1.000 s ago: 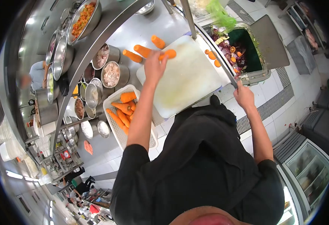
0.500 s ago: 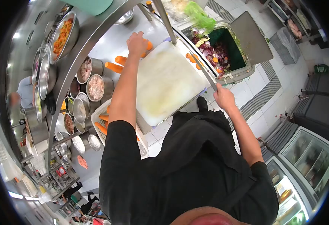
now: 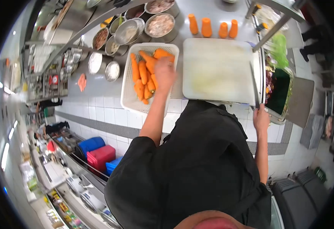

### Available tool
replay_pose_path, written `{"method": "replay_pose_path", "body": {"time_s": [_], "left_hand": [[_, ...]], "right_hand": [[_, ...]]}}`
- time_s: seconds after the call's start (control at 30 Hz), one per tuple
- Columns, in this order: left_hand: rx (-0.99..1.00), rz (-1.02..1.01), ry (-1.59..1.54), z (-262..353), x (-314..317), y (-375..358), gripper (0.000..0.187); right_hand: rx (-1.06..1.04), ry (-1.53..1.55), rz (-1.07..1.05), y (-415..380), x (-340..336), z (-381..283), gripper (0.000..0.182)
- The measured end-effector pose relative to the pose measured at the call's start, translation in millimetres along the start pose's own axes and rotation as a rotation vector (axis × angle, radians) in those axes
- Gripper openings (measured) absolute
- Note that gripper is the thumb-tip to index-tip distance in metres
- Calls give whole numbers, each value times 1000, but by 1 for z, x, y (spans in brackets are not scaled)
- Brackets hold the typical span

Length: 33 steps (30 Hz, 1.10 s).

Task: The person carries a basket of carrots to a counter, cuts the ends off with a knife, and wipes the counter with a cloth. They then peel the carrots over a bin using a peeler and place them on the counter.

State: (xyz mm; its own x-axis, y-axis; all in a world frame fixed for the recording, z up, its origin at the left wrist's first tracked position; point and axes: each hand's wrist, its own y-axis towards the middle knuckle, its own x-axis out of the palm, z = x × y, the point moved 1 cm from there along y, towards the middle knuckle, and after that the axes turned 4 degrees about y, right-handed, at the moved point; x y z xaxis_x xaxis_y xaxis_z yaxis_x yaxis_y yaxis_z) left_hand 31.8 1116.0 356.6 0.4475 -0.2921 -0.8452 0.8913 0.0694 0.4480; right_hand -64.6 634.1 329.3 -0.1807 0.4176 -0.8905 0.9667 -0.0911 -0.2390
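Observation:
My left hand [image 3: 164, 74] is down in a white plastic basket [image 3: 126, 89] among whole orange carrots [image 3: 143, 72]; its fingers are blurred against the carrots. My right hand [image 3: 261, 118] grips a knife [image 3: 255, 82] by its handle, with the blade pointing away from me along the right edge of the board. Between the hands lies a white cutting board [image 3: 216, 70] with a faint yellow-green stain and nothing on it. Behind the board, several trimmed carrot pieces [image 3: 206, 27] stand in a row on the steel table.
Metal pots with chopped meat [image 3: 160, 24] and bowls of white powder [image 3: 112, 71] stand left of the basket. To the right, a bin [image 3: 279, 93] holds vegetable scraps, with a green plastic bag [image 3: 279, 49] nearby. A steel shelf post [image 3: 272, 32] rises at the board's far right corner.
My left hand has moved from the carrot pieces behind the board back to the basket. My right hand keeps the knife, now at the board's right edge. The view has turned leftward.

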Motion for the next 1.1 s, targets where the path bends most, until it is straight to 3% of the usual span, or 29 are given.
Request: {"method": "replay_pose_path", "body": {"time_s": [0.1, 0.13, 0.2, 0.33, 0.4, 0.43, 0.57, 0.67, 0.73, 0.87, 0.97, 1.03, 1.1], "left_hand": [[-434, -117, 473, -90, -37, -40, 43], [-437, -119, 474, -111, -41, -48, 43], [-398, -335, 398, -146, -38, -58, 49], [-309, -246, 270, -168, -43, -53, 52], [-767, -296, -371, -178, -65, -40, 52], [-848, -246, -644, -185, -74, -41, 42], [-992, -326, -993, -176, -144, -54, 41], [-946, -335, -1258, -143, -167, -61, 35], [-867, -319, -1058, -89, -162, -55, 32], [-397, -419, -772, -15, -83, -64, 41], [-363, -618, -647, 67, -36, -62, 44], [-55, -446, -535, 94, 0, -78, 48], [50, -516, -391, 94, 25, -96, 48]], "right_hand": [[-89, -145, -95, 9, 42, -28, 23], [-90, -147, -99, 10, 48, -33, 23], [-66, -93, -9, 9, 58, -38, 22], [-42, -104, -27, 15, 55, -42, 22], [-88, -100, -20, 18, 53, -42, 23], [-77, -108, -29, 19, 54, -43, 25], [-53, -87, -35, 24, 55, -46, 27], [-45, -71, -46, 23, 52, -48, 28], [-43, -74, -38, 23, 51, -45, 28], [-36, -43, -11, 24, 53, -40, 28], [-47, -37, -14, 24, 53, -41, 27], [-57, -23, -29, 25, 51, -38, 25], [-93, -40, -29, 16, 51, -39, 25]]}}
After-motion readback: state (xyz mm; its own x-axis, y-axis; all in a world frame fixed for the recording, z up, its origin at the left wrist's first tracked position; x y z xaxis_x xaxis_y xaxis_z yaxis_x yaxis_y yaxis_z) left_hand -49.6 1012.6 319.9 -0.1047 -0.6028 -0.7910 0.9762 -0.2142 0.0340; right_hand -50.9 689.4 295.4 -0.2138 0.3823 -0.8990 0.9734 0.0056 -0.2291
